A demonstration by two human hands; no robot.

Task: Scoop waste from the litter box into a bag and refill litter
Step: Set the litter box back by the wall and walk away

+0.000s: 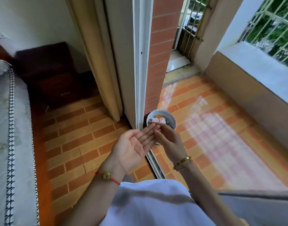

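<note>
Left hand (133, 144) spread palm-up (dark specks (144, 139) on the fingers), right hand (169, 137) laid flat-fingered against its fingertips

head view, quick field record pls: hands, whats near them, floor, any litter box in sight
left hand: palm up, fingers straight, small dark specks on the fingers
right hand: back to camera, fingertips touching the left fingertips
small white bin: holds scraps, stands by the sliding door frame, partly hidden by the hands
floor: orange brick-pattern tiles
litter box, scoop, bag: not in view
</note>
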